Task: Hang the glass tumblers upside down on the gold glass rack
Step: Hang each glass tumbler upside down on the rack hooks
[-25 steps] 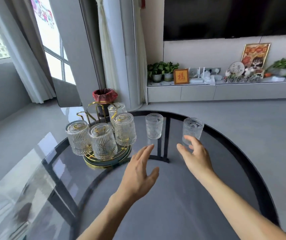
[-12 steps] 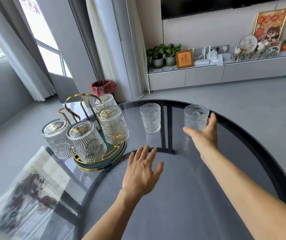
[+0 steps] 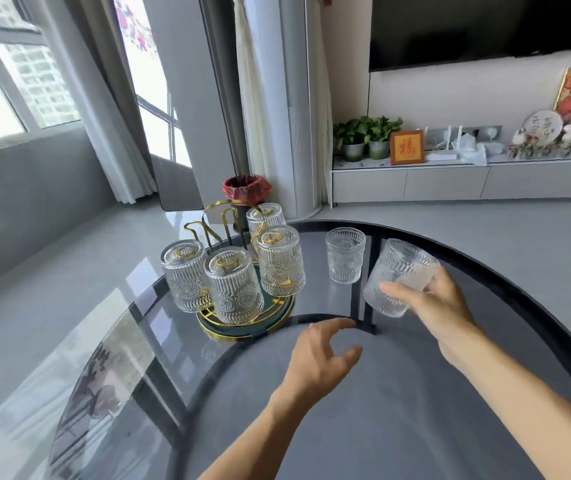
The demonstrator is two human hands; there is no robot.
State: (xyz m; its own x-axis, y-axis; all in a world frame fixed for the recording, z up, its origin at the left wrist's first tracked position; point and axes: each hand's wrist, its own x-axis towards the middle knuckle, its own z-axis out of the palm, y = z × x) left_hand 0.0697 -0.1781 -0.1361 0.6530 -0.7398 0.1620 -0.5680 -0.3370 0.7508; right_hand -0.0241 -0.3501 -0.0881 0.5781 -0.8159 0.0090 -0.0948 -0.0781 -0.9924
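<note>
The gold glass rack [image 3: 215,220] stands on a round green-and-gold base at the left of the glass table [image 3: 398,427]. Several ribbed tumblers hang upside down on it, such as the front tumbler [image 3: 233,285]. Two gold hooks at the back left are bare. My right hand [image 3: 439,303] grips a tilted tumbler [image 3: 398,275] lifted off the table, to the right of the rack. Another tumbler [image 3: 345,254] stands upright on the table between the rack and that hand. My left hand [image 3: 318,358] hovers over the table in front of the rack, fingers apart, holding nothing.
The table's dark curved rim [image 3: 519,292] runs behind and to the right of the glasses. A red-lined bin [image 3: 246,188] stands on the floor behind the rack. A low white cabinet [image 3: 450,181] with plants and ornaments lines the far wall.
My right hand has closed on the right tumbler, lifted it off the table and tilted it. My left hand has stayed in front of the rack, its fingers curling slightly.
</note>
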